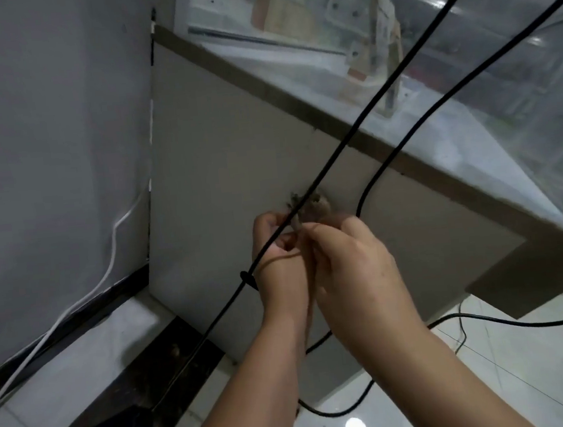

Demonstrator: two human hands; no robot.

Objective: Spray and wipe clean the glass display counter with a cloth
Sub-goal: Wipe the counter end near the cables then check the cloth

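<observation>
The glass display counter (465,68) fills the upper right, its glass top over a beige side panel (233,156). Both my hands are held together in front of that panel. My left hand (276,248) and my right hand (353,261) pinch a small brownish-grey wad (314,206), which looks like a crumpled cloth or clump of dust; it is blurred. No spray bottle is in view.
Two black cables (337,159) hang diagonally in front of the hands and trail across the glossy white tiled floor (528,361). A white cable (112,260) runs down the grey wall on the left. A dark skirting strip (95,396) borders the floor.
</observation>
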